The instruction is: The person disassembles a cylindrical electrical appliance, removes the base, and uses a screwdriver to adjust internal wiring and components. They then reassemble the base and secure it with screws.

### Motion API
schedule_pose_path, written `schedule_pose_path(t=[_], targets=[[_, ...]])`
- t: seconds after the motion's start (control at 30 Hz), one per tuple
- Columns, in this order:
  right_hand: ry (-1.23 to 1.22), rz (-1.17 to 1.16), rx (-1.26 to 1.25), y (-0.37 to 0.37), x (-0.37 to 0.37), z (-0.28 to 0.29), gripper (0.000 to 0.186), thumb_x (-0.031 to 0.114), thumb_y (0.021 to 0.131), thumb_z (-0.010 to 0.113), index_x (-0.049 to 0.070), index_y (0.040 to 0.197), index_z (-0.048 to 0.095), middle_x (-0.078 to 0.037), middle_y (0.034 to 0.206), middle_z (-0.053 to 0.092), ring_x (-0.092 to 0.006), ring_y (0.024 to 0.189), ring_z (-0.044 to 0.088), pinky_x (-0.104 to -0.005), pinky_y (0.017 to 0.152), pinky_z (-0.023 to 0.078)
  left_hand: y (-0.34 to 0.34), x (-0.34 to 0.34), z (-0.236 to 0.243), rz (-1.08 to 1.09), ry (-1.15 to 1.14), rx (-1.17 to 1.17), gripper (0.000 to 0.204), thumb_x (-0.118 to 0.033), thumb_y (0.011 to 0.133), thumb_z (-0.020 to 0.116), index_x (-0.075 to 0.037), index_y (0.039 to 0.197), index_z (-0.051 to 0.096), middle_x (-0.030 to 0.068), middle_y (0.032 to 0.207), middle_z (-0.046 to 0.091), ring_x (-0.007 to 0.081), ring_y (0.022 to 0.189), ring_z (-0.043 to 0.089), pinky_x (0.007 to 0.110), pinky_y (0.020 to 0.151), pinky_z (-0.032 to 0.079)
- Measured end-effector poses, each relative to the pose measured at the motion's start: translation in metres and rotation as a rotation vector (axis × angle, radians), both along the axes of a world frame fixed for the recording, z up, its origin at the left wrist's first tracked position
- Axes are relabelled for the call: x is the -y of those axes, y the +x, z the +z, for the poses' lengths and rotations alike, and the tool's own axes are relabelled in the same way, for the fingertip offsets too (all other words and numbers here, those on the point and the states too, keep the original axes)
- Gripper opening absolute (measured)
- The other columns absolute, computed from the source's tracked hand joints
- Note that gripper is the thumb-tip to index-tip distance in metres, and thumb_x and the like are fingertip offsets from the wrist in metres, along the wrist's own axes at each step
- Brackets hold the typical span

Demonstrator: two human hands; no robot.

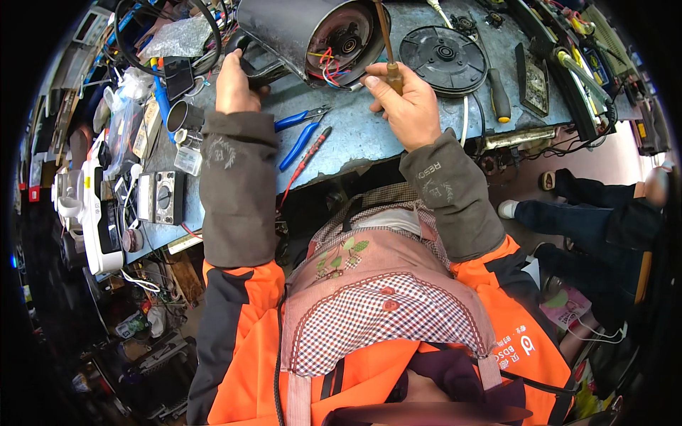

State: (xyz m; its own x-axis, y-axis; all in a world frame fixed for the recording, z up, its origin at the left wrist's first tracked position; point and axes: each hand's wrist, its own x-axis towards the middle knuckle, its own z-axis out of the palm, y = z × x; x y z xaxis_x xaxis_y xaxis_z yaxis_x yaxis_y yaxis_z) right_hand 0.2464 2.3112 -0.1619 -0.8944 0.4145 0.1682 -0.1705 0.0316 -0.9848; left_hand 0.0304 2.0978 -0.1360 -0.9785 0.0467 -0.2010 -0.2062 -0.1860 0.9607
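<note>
A dark electric kettle [298,32] lies on its side on the bench, its opened underside showing red, yellow, blue and white wires [328,67]. My left hand [236,86] is closed round the kettle's black handle [270,71]. In my right hand [408,106] is a screwdriver [392,77] with an amber handle, its shaft pointing up and away in front of the kettle's bottom. My right fingertips are beside the wires; whether they touch them I cannot tell. Just right of the kettle lies a round black base plate [444,60] with a ringed centre.
Blue-handled pliers [302,138] and a red probe [307,160] lie near the blue bench's front edge [341,165]. A multimeter [162,197] and a metal cup [185,115] stand left. Another screwdriver [499,96] lies right. Clutter fills the far left; another person's legs [568,213] are at right.
</note>
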Motion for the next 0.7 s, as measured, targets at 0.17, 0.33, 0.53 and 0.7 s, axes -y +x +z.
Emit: schedule_pose_path(t=[0.17,0.33,0.53,0.7], targets=[[-0.01,-0.028,0.008,0.002,-0.001,0.004,0.029,0.025,0.107,0.074,0.001,0.124,0.073,-0.005,0.103,0.078,-0.0101,0.081,0.069,-0.0276,0.07,0.057,0.05,0.013,0.008,-0.207,0.155,-0.13,0.022,-0.011,0.1,0.065,0.007,0.112,0.067,0.0175,0.104,0.075,0.0284,0.095,0.075,0.043,0.084,0.064],[-0.037,-0.043,-0.016,0.002,0.004,0.008,0.027,0.024,0.107,0.076,0.0,0.119,0.073,-0.004,0.097,0.076,-0.0104,0.079,0.068,-0.0286,0.07,0.058,0.068,0.013,-0.005,-0.246,-0.203,-0.088,0.018,-0.008,0.095,0.08,0.006,0.101,0.071,0.0102,0.084,0.073,0.0155,0.067,0.069,0.029,0.064,0.06],[-0.03,-0.028,-0.016,0.002,0.001,0.006,0.028,0.025,0.107,0.074,0.001,0.121,0.073,-0.005,0.1,0.078,-0.0099,0.079,0.068,-0.0272,0.069,0.056,0.071,0.003,-0.011,-0.243,-0.339,-0.177,0.026,-0.019,0.098,0.083,0.007,0.095,0.079,0.0054,0.081,0.074,0.014,0.067,0.065,0.029,0.063,0.053],[-0.004,-0.017,-0.029,0.001,0.001,0.001,0.032,0.028,0.108,0.072,0.002,0.126,0.072,-0.006,0.104,0.081,-0.0086,0.075,0.067,-0.0243,0.066,0.051,0.083,-0.011,-0.019,-0.319,-0.745,-0.476,0.027,-0.023,0.096,0.079,-0.001,0.11,0.084,0.019,0.092,0.081,0.0326,0.082,0.076,0.041,0.081,0.058]])
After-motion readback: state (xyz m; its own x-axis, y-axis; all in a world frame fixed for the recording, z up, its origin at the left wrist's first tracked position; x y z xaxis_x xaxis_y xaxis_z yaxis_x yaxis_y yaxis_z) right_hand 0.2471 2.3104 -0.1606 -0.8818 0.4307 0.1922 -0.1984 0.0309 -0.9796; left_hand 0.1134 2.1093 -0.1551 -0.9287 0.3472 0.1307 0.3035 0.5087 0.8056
